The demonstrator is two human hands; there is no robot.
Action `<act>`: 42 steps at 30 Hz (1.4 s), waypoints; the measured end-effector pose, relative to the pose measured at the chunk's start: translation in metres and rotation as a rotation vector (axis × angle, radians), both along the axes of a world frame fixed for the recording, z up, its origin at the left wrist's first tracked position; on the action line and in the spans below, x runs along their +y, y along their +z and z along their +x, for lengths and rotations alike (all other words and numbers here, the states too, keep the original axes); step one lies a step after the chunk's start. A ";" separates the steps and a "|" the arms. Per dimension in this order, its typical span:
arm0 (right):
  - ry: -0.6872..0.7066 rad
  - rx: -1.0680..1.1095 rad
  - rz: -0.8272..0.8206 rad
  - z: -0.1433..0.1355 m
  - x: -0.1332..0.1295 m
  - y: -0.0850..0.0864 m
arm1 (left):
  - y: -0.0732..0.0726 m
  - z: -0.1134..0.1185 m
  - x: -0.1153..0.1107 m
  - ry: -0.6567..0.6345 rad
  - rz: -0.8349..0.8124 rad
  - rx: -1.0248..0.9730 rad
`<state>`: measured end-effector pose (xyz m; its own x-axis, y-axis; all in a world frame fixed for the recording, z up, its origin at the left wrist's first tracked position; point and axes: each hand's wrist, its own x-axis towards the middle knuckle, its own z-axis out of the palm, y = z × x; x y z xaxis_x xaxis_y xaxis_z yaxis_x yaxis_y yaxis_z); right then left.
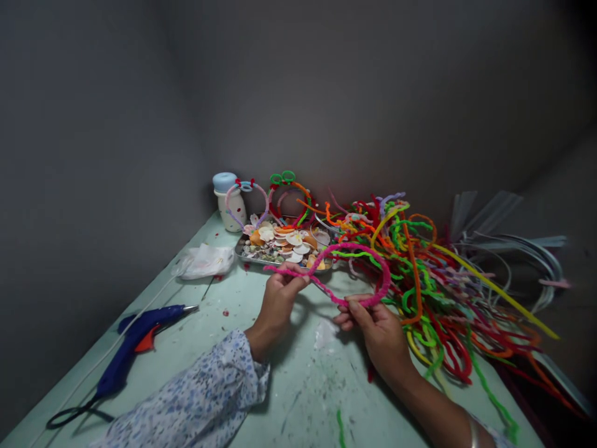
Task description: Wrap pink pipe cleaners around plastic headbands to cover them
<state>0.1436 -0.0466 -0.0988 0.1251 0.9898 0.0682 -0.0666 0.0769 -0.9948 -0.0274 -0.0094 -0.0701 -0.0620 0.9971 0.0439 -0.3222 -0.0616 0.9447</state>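
Note:
A bright pink pipe cleaner [385, 274], bent into a round loop with crossed ends, is held up above the table between my two hands. My left hand [280, 298] pinches it where the strands cross, and a short tail sticks out to the left. Thumb and fingers of my right hand [375, 326] close on the lower edge of the loop. Behind the loop stands a metal tray [254, 264] of shells and small stones. Right of my right hand spreads a big tangled heap of coloured pipe cleaners [433, 292].
A blue glue gun [122, 361] lies at the left with its cord. Near it is a plastic packet [206, 261]. A white bottle [231, 208] and decorated hoops [227, 202] stand at the back. Clear sticks [494, 211] and coiled wire [553, 267] are far right.

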 end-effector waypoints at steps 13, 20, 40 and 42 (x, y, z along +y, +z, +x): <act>0.111 0.077 -0.025 0.002 -0.002 -0.002 | -0.001 0.001 0.001 -0.048 -0.065 -0.105; 0.167 0.109 -0.041 0.001 -0.004 -0.006 | -0.001 0.002 -0.001 -0.150 -0.199 -0.314; 0.069 -0.034 0.014 0.000 -0.004 -0.007 | -0.015 0.012 -0.015 -0.354 -0.132 0.162; 0.065 -0.059 0.024 0.000 -0.005 -0.007 | -0.016 0.013 -0.015 -0.342 -0.124 0.159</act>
<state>0.1433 -0.0511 -0.1060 0.0553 0.9937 0.0978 -0.0139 0.0987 -0.9950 -0.0144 -0.0248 -0.0860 0.2727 0.9573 -0.0957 -0.1538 0.1415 0.9779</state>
